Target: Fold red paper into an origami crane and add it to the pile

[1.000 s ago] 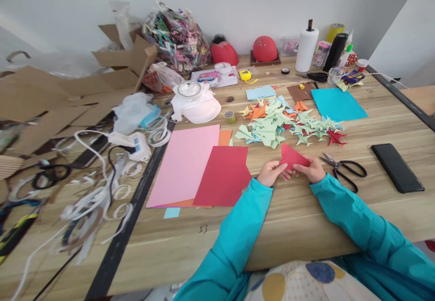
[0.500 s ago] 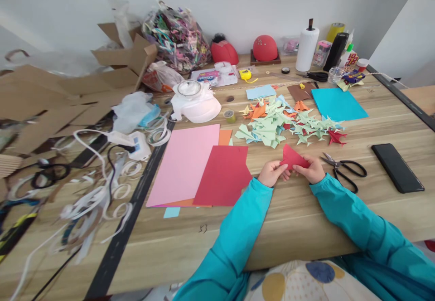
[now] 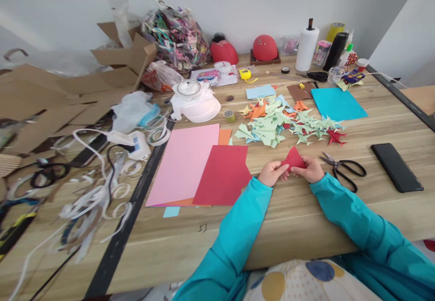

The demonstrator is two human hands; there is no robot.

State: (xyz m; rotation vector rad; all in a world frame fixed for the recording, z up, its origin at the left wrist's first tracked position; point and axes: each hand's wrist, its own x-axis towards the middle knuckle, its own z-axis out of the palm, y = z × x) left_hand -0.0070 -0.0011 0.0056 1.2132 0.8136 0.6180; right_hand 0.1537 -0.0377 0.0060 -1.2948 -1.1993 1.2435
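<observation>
Left hand [image 3: 271, 173] and right hand [image 3: 312, 170]: both pinch one folded red paper [image 3: 294, 158], held between them over the counter [image 3: 299, 219]. Beside the right hand lie scissors [image 3: 336, 164]; beyond, heaped paper shapes [image 3: 272, 122]; farther right, one black phone [image 3: 397, 168].

The table [image 3: 306, 228] is carrying a paper pile [image 3: 272, 121]; around it, scissors [image 3: 335, 164] and, farther out, a phone [image 3: 397, 167] are lying toward four o'clock, a teal sheet [image 3: 339, 104] toward two, a roll [image 3: 229, 117] at nine.
</observation>
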